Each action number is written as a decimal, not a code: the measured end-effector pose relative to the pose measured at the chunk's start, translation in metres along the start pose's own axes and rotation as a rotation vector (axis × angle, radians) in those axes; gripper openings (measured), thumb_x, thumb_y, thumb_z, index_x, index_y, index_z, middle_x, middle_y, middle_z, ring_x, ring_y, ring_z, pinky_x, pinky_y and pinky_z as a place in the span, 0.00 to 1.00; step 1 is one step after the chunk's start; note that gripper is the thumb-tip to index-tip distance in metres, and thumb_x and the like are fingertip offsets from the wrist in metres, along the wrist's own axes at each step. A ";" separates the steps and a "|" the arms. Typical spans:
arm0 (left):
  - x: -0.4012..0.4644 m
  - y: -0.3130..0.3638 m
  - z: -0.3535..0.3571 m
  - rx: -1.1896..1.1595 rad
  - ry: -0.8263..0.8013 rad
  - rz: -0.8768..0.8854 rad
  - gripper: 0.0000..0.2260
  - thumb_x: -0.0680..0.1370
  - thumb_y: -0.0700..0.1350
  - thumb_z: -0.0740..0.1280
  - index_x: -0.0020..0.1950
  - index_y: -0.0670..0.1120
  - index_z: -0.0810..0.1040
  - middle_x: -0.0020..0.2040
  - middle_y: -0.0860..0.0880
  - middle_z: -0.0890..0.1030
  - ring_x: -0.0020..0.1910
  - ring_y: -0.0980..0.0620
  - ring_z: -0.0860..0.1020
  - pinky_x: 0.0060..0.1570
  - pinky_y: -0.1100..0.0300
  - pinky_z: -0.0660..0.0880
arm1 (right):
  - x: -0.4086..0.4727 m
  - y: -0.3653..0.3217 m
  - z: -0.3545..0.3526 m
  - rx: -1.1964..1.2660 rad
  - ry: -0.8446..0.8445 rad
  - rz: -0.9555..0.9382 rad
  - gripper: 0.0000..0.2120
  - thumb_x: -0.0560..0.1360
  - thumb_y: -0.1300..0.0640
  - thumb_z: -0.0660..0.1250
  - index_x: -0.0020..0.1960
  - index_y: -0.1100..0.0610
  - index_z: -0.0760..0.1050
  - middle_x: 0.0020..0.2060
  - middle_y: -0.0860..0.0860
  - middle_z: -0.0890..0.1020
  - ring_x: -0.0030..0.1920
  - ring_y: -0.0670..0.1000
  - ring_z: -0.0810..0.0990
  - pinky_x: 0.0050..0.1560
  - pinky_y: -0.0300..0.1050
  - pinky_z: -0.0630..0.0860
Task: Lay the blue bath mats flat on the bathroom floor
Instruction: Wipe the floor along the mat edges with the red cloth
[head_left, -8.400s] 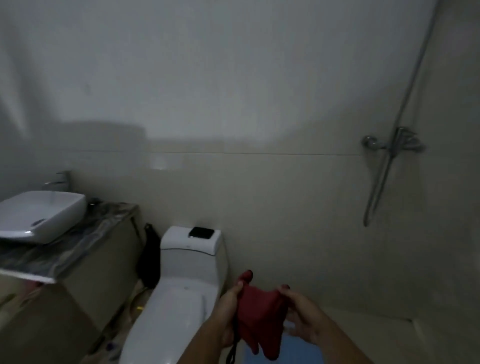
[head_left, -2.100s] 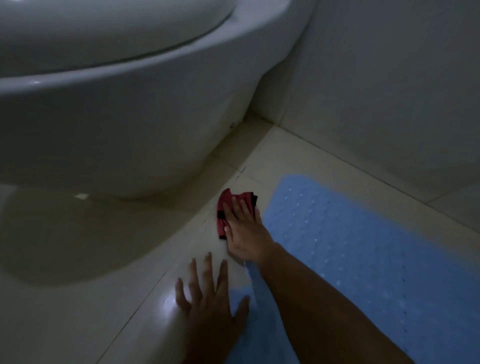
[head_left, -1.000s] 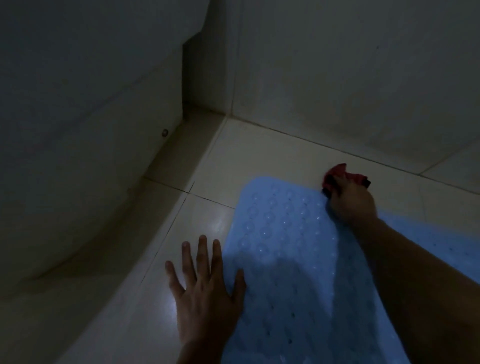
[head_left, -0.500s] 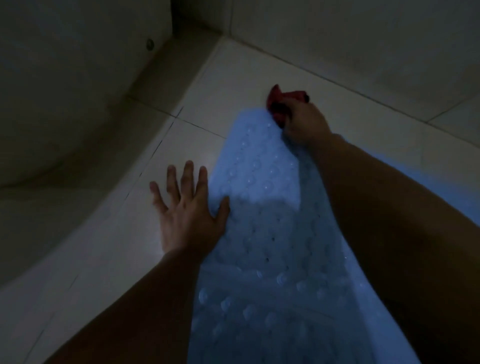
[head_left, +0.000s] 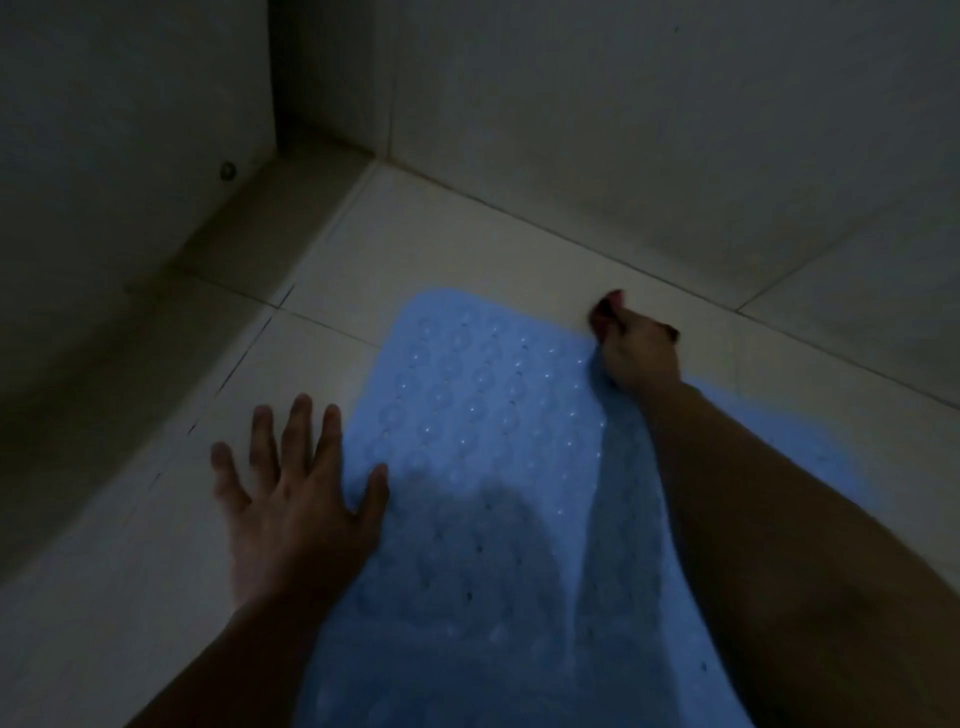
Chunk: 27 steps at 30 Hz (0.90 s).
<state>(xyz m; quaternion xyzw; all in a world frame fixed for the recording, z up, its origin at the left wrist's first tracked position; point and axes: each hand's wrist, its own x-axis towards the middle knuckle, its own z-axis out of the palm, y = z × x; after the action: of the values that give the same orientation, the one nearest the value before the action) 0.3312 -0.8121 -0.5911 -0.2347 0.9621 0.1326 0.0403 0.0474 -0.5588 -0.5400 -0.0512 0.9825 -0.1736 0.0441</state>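
Observation:
A blue bath mat (head_left: 483, 415) with rows of small bumps lies on the pale tiled floor (head_left: 415, 249), reaching from the middle of the view to the bottom edge. My left hand (head_left: 296, 499) is spread flat, fingers on the tile and thumb over the mat's left edge. At the mat's far right corner my right hand (head_left: 641, 353) is curled around a red cloth (head_left: 605, 309), of which only a small tuft shows. My right forearm lies across the right side of the mat and hides it.
The toilet base (head_left: 104, 208) rises at the left, with a small bolt cap (head_left: 227, 169) low on its side. A tiled wall (head_left: 675, 130) runs along the back, close behind the mat's far end. The room is dim.
My right hand with the red cloth has slid right along the mat's far edge to its right corner. My left hand stays spread at the mat's left edge.

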 end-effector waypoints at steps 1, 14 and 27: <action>0.000 0.001 0.000 -0.001 0.007 -0.005 0.39 0.77 0.73 0.38 0.84 0.54 0.48 0.84 0.49 0.43 0.82 0.44 0.35 0.77 0.34 0.38 | 0.001 -0.013 0.008 0.039 -0.030 -0.062 0.20 0.84 0.51 0.55 0.73 0.54 0.71 0.64 0.61 0.80 0.65 0.62 0.77 0.67 0.50 0.71; 0.000 0.001 0.008 0.003 0.075 -0.024 0.38 0.77 0.74 0.43 0.81 0.54 0.59 0.83 0.48 0.55 0.83 0.44 0.47 0.78 0.35 0.42 | -0.001 0.095 -0.023 -0.159 -0.122 0.071 0.18 0.81 0.56 0.58 0.69 0.59 0.71 0.66 0.63 0.74 0.64 0.65 0.74 0.66 0.53 0.71; 0.010 0.089 0.005 0.107 0.308 0.313 0.36 0.67 0.50 0.63 0.76 0.47 0.70 0.77 0.39 0.68 0.78 0.30 0.58 0.72 0.26 0.49 | 0.006 0.100 -0.004 -0.163 -0.311 0.098 0.31 0.83 0.43 0.52 0.82 0.50 0.45 0.82 0.55 0.43 0.81 0.61 0.40 0.78 0.65 0.47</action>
<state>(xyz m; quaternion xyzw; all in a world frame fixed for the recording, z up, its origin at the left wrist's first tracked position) 0.2814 -0.7389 -0.5758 -0.0977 0.9873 0.0487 -0.1158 0.0320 -0.4642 -0.5712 -0.0329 0.9760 -0.0809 0.1996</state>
